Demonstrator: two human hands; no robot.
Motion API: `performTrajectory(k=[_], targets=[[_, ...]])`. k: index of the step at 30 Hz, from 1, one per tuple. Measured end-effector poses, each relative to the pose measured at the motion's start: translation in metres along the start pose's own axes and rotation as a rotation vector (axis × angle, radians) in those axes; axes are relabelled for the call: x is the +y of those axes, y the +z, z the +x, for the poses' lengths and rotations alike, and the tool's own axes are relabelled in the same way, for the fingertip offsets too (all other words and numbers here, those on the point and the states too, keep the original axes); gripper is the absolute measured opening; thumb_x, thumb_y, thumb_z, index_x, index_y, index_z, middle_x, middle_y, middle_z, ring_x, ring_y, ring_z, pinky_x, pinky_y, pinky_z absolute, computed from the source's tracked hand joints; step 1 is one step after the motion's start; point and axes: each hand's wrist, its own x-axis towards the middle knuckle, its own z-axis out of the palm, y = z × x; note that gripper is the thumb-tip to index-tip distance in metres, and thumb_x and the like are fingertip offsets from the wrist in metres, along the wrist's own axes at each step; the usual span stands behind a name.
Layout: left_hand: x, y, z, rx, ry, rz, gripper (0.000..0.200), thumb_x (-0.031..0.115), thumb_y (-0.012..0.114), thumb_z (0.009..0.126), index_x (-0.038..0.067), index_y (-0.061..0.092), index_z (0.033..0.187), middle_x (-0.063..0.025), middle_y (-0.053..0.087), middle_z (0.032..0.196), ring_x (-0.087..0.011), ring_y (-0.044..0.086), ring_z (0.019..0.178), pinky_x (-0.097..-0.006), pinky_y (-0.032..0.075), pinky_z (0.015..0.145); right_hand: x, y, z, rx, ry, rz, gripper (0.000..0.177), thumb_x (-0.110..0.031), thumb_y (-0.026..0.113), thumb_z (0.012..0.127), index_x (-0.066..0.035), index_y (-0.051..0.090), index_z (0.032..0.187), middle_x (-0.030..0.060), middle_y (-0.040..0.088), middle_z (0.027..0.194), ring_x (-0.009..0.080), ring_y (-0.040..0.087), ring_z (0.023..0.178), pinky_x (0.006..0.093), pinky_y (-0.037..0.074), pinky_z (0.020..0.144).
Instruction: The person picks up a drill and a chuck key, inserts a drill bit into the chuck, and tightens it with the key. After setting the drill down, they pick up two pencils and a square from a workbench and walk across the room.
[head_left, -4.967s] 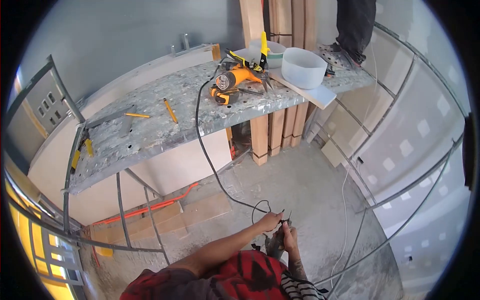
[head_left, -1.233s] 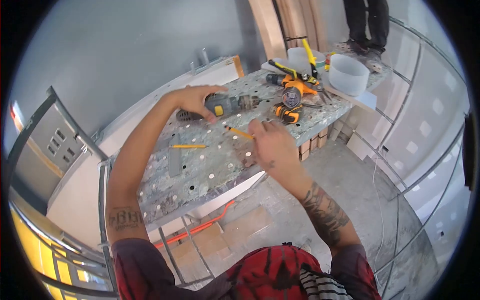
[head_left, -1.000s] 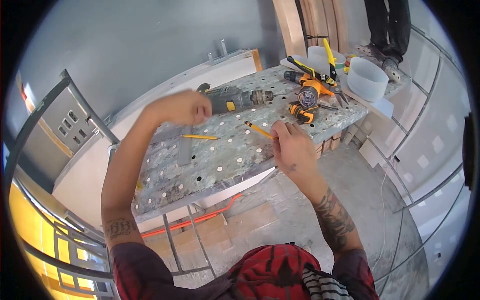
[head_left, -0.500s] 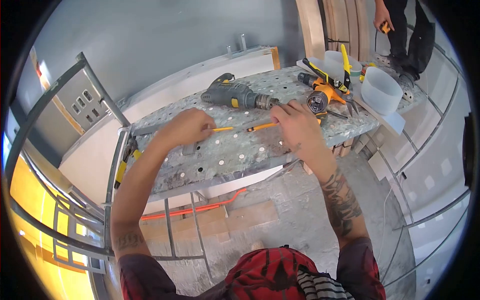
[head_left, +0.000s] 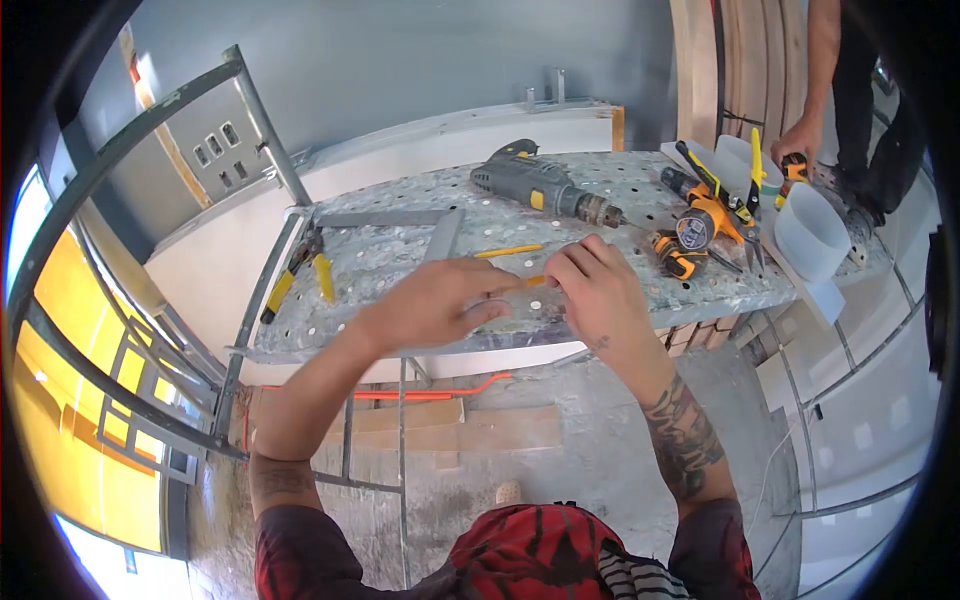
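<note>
My right hand (head_left: 602,290) is closed around a slim orange-yellow stick (head_left: 537,281), whose kind is hidden by the fingers. From the left, my left hand (head_left: 430,303) reaches across with its fingers stretched out and its thumb apart, fingertips right at the stick's end. Just behind both hands, a yellow pencil (head_left: 510,250) lies on the speckled, perforated platform (head_left: 380,262). A grey corded drill (head_left: 545,190) rests beyond it, its chuck pointing right.
Orange-and-black power tool (head_left: 705,222), a yellow-and-black tool (head_left: 680,256) and yellow-handled pliers (head_left: 755,190) crowd the right. A translucent tub (head_left: 812,232) stands beside them. Another person's hand (head_left: 800,140) grips a tool behind. Metal framing (head_left: 265,130) rises at left, near yellow-handled tools (head_left: 322,275).
The yellow pencil has left my left hand and lies on the platform. My left hand has opened and moved right, to the orange-yellow stick. The other person's hand has come down toward the platform.
</note>
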Motion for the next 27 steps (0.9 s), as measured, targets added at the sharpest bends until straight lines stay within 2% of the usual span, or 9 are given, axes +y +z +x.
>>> performTrajectory(k=[3, 6, 9, 12, 17, 18, 20, 22, 27], targets=[[0.005, 0.012, 0.000, 0.047, 0.094, 0.154, 0.025, 0.017, 0.068, 0.084, 0.009, 0.065, 0.107, -0.0128, 0.064, 0.094, -0.0340, 0.060, 0.091, -0.0424, 0.049, 0.077, 0.002, 0.008, -0.001, -0.055, -0.002, 0.023, 0.015, -0.004, 0.063, 0.071, -0.009, 0.055, 0.083, 0.0044, 0.056, 0.080, 0.0237, 0.054, 0.085, 0.0361, 0.046, 0.073], [0.005, 0.015, 0.004, 0.196, -0.047, 0.221, 0.023, 0.014, 0.067, 0.084, 0.010, 0.065, 0.106, -0.0126, 0.063, 0.091, -0.0342, 0.061, 0.087, -0.0429, 0.049, 0.076, 0.005, 0.017, -0.002, -0.059, -0.003, 0.087, 0.017, -0.002, 0.063, 0.070, -0.009, 0.054, 0.082, 0.0044, 0.055, 0.079, 0.0246, 0.054, 0.083, 0.0355, 0.046, 0.071], [-0.004, 0.016, 0.012, 0.165, -0.004, 0.313, 0.018, 0.014, 0.070, 0.079, 0.010, 0.067, 0.096, -0.0124, 0.066, 0.090, -0.0310, 0.063, 0.089, -0.0425, 0.052, 0.074, 0.006, 0.016, -0.001, -0.090, 0.023, 0.102, 0.018, -0.004, 0.066, 0.070, -0.009, 0.054, 0.083, 0.0055, 0.057, 0.083, 0.0258, 0.055, 0.083, 0.0368, 0.047, 0.073], [-0.015, 0.011, 0.027, 0.132, -0.039, 0.386, 0.017, 0.016, 0.069, 0.079, 0.010, 0.068, 0.095, -0.0118, 0.067, 0.088, -0.0311, 0.063, 0.088, -0.0432, 0.052, 0.074, 0.006, -0.005, 0.003, 0.093, 0.069, 0.186, 0.021, -0.003, 0.071, 0.071, -0.006, 0.057, 0.086, 0.0079, 0.060, 0.090, 0.0280, 0.057, 0.089, 0.0358, 0.048, 0.072], [-0.028, 0.009, 0.067, -0.066, -0.292, 0.489, 0.026, 0.023, 0.066, 0.084, 0.012, 0.069, 0.106, -0.0127, 0.066, 0.090, -0.0326, 0.063, 0.087, -0.0440, 0.050, 0.077, 0.010, -0.064, -0.020, 0.137, 0.287, 0.456, 0.024, -0.011, 0.075, 0.074, -0.006, 0.062, 0.094, 0.0103, 0.062, 0.100, 0.0268, 0.061, 0.094, 0.0330, 0.049, 0.080], [-0.033, 0.016, 0.072, -0.068, -0.292, 0.490, 0.026, 0.023, 0.066, 0.084, 0.012, 0.069, 0.106, -0.0127, 0.066, 0.090, -0.0326, 0.063, 0.087, -0.0440, 0.050, 0.077, 0.009, -0.075, -0.028, 0.138, 0.288, 0.457, 0.024, -0.011, 0.075, 0.074, -0.006, 0.062, 0.094, 0.0103, 0.062, 0.100, 0.0268, 0.061, 0.094, 0.0330, 0.049, 0.080], [-0.040, 0.030, 0.082, 0.111, -0.040, 0.473, 0.025, 0.029, 0.064, 0.087, 0.012, 0.070, 0.103, -0.0123, 0.068, 0.087, -0.0318, 0.065, 0.087, -0.0433, 0.052, 0.076, 0.004, -0.092, -0.055, 0.086, 0.383, 0.555, 0.024, -0.009, 0.075, 0.073, -0.005, 0.062, 0.092, 0.0115, 0.064, 0.100, 0.0253, 0.063, 0.090, 0.0331, 0.049, 0.079], [-0.039, 0.031, 0.082, 0.166, -0.020, 0.434, 0.025, 0.030, 0.064, 0.087, 0.012, 0.070, 0.103, -0.0128, 0.068, 0.089, -0.0315, 0.066, 0.086, -0.0429, 0.052, 0.076, 0.006, -0.099, -0.094, 0.054, 0.355, 0.618, 0.025, -0.007, 0.074, 0.072, -0.002, 0.062, 0.092, 0.0120, 0.066, 0.097, 0.0235, 0.064, 0.089, 0.0322, 0.049, 0.078], [-0.033, -0.011, 0.039, 0.236, -0.147, 0.345, 0.028, 0.026, 0.066, 0.086, 0.009, 0.068, 0.109, -0.0130, 0.069, 0.097, -0.0298, 0.066, 0.083, -0.0409, 0.051, 0.074, -0.012, -0.087, -0.218, -0.185, 0.841, 0.867, 0.018, -0.005, 0.071, 0.078, 0.000, 0.064, 0.093, 0.0094, 0.067, 0.094, 0.0154, 0.062, 0.086, 0.0283, 0.048, 0.078]])
